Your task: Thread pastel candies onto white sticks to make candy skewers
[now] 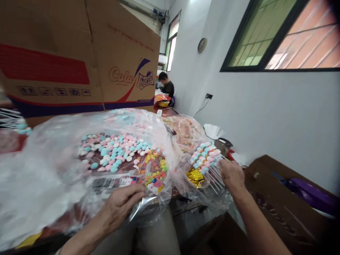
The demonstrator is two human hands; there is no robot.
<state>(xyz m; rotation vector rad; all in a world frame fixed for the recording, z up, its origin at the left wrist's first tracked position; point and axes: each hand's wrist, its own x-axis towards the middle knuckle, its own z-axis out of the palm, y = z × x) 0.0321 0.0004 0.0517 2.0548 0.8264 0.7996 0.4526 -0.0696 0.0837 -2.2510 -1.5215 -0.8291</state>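
My left hand (pixel 123 200) is closed on the edge of a clear plastic bag (pixel 148 203) at the table's near side. Just beyond it lie pink, blue and white candies (pixel 114 150) and a patch of small ring-shaped candies (pixel 154 166) in yellow, green and orange. To the right, my right hand (pixel 233 177) curls at the white sticks of a pile of candy skewers (pixel 205 156); its fingertips are partly hidden. Gold twist ties (pixel 196 177) lie beside the skewers.
A tall cardboard box (pixel 124 81) stands behind the candies. More white sticks (pixel 212 131) fan out by the wall. At right is an open carton (pixel 278 209) with a purple object (pixel 309 193). Another person (pixel 166 85) sits farther back.
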